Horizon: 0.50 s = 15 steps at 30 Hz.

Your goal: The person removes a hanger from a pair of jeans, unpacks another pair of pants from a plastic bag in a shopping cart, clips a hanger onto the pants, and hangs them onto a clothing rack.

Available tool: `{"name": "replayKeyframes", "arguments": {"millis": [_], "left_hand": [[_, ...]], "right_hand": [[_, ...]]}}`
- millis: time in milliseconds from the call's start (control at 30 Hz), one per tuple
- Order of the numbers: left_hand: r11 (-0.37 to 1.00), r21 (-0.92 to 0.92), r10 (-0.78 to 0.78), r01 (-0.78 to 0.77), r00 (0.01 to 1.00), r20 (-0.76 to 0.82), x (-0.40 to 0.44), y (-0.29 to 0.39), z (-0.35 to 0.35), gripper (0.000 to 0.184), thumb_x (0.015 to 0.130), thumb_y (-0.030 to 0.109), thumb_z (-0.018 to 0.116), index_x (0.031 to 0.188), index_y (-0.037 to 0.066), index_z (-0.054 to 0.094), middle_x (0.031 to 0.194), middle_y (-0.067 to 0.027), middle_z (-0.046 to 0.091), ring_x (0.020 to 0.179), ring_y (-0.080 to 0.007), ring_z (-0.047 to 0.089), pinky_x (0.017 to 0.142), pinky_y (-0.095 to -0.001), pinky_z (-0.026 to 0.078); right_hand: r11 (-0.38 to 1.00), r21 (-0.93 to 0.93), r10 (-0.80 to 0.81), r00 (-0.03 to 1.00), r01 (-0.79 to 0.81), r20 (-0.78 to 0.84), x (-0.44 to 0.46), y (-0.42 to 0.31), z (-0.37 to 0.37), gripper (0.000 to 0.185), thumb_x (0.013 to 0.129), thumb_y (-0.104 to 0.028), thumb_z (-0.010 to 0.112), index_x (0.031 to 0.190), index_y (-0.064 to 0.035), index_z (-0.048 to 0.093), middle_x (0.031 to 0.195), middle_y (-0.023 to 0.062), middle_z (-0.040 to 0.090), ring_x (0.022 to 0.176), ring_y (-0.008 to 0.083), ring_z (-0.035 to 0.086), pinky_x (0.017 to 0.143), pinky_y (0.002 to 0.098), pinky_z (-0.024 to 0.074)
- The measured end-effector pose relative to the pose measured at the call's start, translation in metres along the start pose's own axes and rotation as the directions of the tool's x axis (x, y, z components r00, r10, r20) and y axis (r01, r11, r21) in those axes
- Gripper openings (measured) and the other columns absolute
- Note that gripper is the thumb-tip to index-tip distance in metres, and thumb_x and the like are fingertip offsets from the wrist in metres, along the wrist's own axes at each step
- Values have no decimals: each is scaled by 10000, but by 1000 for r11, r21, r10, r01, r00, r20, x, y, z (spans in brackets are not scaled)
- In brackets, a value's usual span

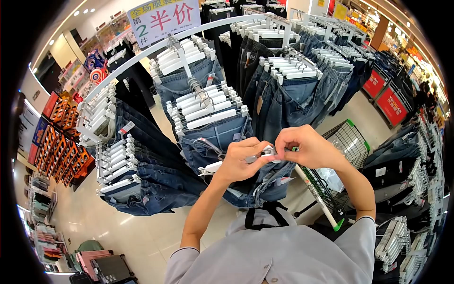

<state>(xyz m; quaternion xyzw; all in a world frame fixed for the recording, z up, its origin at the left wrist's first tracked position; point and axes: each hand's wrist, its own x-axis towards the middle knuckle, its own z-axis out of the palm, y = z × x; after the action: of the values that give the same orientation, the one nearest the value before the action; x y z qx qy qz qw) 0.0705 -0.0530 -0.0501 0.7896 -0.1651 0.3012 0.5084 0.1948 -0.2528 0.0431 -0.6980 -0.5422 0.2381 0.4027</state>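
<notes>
Both my hands meet in front of my chest at a white clip hanger [213, 167] with jeans [278, 171] below it. My left hand [242, 158] is closed around the hanger's bar near its right end. Fingers of my right hand [302, 147] pinch at the clip end beside it, where the small part between the fingertips is mostly hidden. Just beyond my hands, several blue jeans [215, 137] hang on white hangers from a rack arm.
A curved metal rack [236, 20] holds more jeans ahead. To my right stands a green-edged shopping cart [352, 142] with a clear bag in it. Further right are more hanging trousers [392, 170]. Suitcases [111, 267] stand at lower left, and an orange shelf [61, 146] is at left.
</notes>
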Motion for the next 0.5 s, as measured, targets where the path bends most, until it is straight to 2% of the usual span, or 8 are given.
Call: {"name": "replayKeyframes", "arguments": {"millis": [67, 100, 167, 300, 367, 400, 433, 500], "left_hand": [[999, 26, 23, -24, 999, 33, 1, 0, 0, 265, 844, 62, 810, 1085, -34, 757, 802, -62, 641, 666, -124, 554, 613, -280, 439], [999, 27, 22, -23, 999, 33, 1, 0, -1, 265, 844, 62, 810, 1085, -34, 757, 802, -62, 641, 666, -124, 554, 613, -280, 439], [999, -38, -14, 13, 999, -44, 1, 2, -3, 258, 855, 74, 802, 1092, -16, 760, 807, -51, 637, 669, -121, 549, 604, -281, 429], [998, 33, -44, 44, 999, -8, 6, 9, -9, 259, 870, 85, 791, 1107, -14, 759, 814, -49, 637, 677, -119, 555, 611, -268, 428], [991, 25, -134, 133, 991, 14, 8, 13, -8, 262, 882, 96, 785, 1110, -29, 757, 831, -52, 644, 723, -112, 565, 645, -255, 437], [991, 24, -130, 130, 991, 16, 9, 13, -6, 262, 882, 96, 785, 1110, -29, 757, 831, -52, 644, 723, -112, 565, 645, -255, 437], [993, 15, -120, 120, 992, 25, 9, 13, -4, 301, 870, 93, 801, 1141, -27, 749, 833, -45, 643, 765, -109, 583, 676, -251, 452], [994, 3, -112, 112, 993, 33, 9, 9, -2, 343, 857, 90, 816, 1171, -25, 741, 834, -38, 642, 806, -106, 601, 706, -247, 467]], "right_hand": [[986, -104, -129, 991, 131, 28, 0, -1, -1, 100, 857, 3, 770, 888, -2, 675, 841, 49, 702, 719, 128, 650, 650, 280, 507], [986, -103, -130, 991, 132, 28, 0, 3, -1, 100, 857, 3, 770, 888, -2, 675, 841, 49, 702, 719, 128, 650, 650, 280, 507], [986, 153, -60, 996, 69, -59, 0, 15, 0, 132, 869, -1, 770, 955, -11, 671, 841, 47, 696, 743, 127, 641, 660, 265, 500], [984, 154, 85, 996, -85, 8, 2, 5, -7, 263, 853, -75, 816, 1053, -19, 654, 844, 47, 699, 748, 135, 639, 670, 270, 502], [998, -44, 45, 999, -44, 9, 2, 6, -2, 420, 824, -172, 862, 1128, -20, 616, 865, 51, 710, 724, 142, 623, 662, 278, 496], [999, -40, 29, 999, -31, -37, 4, 10, 5, 426, 801, -251, 887, 1069, -1, 671, 812, 84, 703, 648, 159, 605, 623, 305, 480], [999, -41, 32, 999, -33, -40, 4, 9, 6, 426, 801, -251, 887, 1069, -1, 671, 812, 84, 703, 648, 159, 605, 623, 305, 480], [971, -201, 125, 991, -130, -39, 4, -1, 5, 350, 812, -254, 878, 984, 14, 732, 744, 125, 674, 602, 186, 592, 580, 341, 459]]}}
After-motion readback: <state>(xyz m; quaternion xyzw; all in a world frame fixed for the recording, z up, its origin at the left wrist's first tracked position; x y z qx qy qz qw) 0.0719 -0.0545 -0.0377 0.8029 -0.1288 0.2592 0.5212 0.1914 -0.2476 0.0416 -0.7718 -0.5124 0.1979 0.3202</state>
